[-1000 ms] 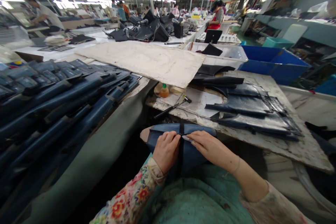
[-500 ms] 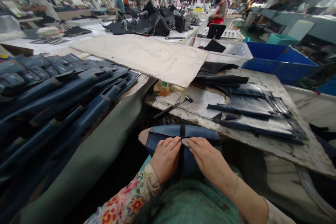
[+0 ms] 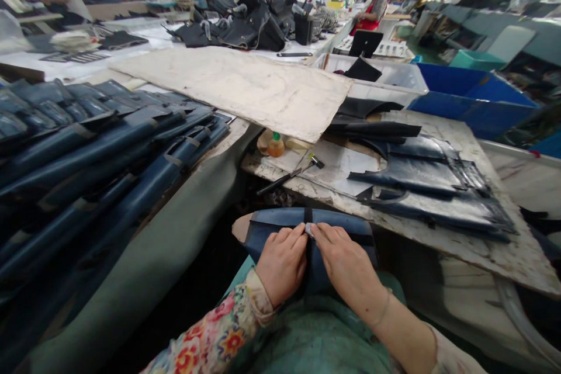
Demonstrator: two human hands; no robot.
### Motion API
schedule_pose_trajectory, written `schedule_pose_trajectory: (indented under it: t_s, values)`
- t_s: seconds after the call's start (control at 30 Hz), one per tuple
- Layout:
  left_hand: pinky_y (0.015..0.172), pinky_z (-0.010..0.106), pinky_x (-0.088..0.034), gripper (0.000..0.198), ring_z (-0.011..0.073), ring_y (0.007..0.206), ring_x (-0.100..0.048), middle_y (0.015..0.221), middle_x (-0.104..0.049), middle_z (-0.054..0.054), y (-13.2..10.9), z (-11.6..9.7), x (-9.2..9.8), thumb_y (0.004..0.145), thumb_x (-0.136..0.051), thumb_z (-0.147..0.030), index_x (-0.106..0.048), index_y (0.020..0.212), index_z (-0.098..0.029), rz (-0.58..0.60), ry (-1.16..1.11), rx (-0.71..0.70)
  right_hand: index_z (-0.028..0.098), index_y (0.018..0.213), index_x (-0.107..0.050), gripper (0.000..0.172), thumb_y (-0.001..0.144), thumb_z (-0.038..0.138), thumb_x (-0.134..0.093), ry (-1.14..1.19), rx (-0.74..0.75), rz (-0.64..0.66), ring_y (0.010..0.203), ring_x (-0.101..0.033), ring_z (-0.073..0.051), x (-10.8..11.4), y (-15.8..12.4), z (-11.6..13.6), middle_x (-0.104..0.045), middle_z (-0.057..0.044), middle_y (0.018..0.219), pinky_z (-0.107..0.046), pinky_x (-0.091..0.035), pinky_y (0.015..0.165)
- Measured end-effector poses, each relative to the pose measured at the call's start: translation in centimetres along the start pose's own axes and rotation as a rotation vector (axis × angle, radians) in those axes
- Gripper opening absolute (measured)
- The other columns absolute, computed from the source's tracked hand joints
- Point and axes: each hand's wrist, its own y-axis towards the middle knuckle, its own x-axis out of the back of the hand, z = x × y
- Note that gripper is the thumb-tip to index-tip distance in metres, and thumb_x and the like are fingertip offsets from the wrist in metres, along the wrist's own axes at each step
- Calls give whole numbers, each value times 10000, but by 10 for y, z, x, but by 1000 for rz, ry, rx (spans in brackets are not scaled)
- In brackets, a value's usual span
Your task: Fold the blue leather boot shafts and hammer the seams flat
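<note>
A dark blue leather bag piece (image 3: 339, 218), with a pinkish-tan patch at its left end, rests over my lap. A narrow black strap (image 3: 308, 215) crosses its middle. My left hand (image 3: 284, 260) is closed over the piece just left of the strap, thumb hidden underneath. From the right, my right hand (image 3: 350, 266) presses on the strap, its fingers bent together. Between the fingertips shows a small grey-white bit (image 3: 309, 230); I cannot tell whether it is a finger wrapping or a loose scrap. Beyond the piece, a black-handled hammer (image 3: 289, 175) lies on the worn board.
Many blue leather pieces (image 3: 109, 146) lie stacked at left. More blue pieces (image 3: 425, 172) are on the worktop (image 3: 473, 128) at right. A bottle with a green cap (image 3: 276, 145) stands near a cream sheet (image 3: 245, 82). White (image 3: 390, 93) and blue (image 3: 482, 108) bins stand behind; people work farther back.
Both hands have shifted slightly along the strap toward the far edge of the bag piece, their fingertips still close together. The view has tilted down a little.
</note>
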Motion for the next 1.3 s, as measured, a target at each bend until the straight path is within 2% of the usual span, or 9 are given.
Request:
schedule_pose_trajectory:
  t_s: [0.13,0.3,0.47,0.6,0.73,1.03,1.3]
  values:
    - [797,384,-435,297,218,1000,-507,1286,-538,70,-3,-1,3,864,-429,-183,-550,1135,-181,10,19,-11,154,1185,-557,400,833,36,-408,-51,44,-1,996,-544,-193,1,-6,-6,-607,-92,1135,-338,-486,884]
    - [782,377,-432,336,219,1006,-503,1303,-534,45,-14,8,6,884,-409,-192,-529,1198,-204,-17,42,-8,152,1221,-538,400,846,60,-434,-94,46,5,1053,-524,-205,3,-23,-23,-583,-95,1191,-363,-462,920]
    - [783,376,-450,311,215,943,-525,1261,-570,52,-21,22,5,883,-429,-205,-561,1163,-179,-95,92,48,157,1193,-561,363,863,95,-424,8,103,0,1061,-524,-190,7,-24,-34,-591,-80,1181,-348,-454,935]
    - [798,376,-455,319,217,940,-528,1252,-576,70,-24,26,3,882,-435,-201,-560,1172,-156,-133,120,50,160,1136,-595,334,857,91,-425,140,187,-10,1034,-526,-172,19,-9,-25,-609,-58,1142,-324,-455,938]
    - [780,375,-457,334,216,962,-526,1266,-564,69,-27,25,2,877,-438,-193,-547,1191,-172,-149,129,59,179,1176,-570,350,865,107,-425,190,252,-28,1055,-507,-172,28,4,-12,-593,-50,1174,-332,-442,954]
    - [813,374,-449,361,223,982,-520,1269,-561,70,-34,32,1,877,-430,-192,-519,1223,-142,-161,132,74,172,1152,-593,332,852,104,-466,137,258,7,1032,-516,-187,-11,22,9,-609,-64,1159,-331,-456,916]
    - [802,371,-456,334,237,1003,-533,1217,-594,78,-43,51,5,890,-428,-227,-543,1194,-147,-196,201,164,177,1137,-594,307,879,124,-437,218,296,90,1031,-499,-176,-12,44,30,-603,-44,1157,-306,-435,926]
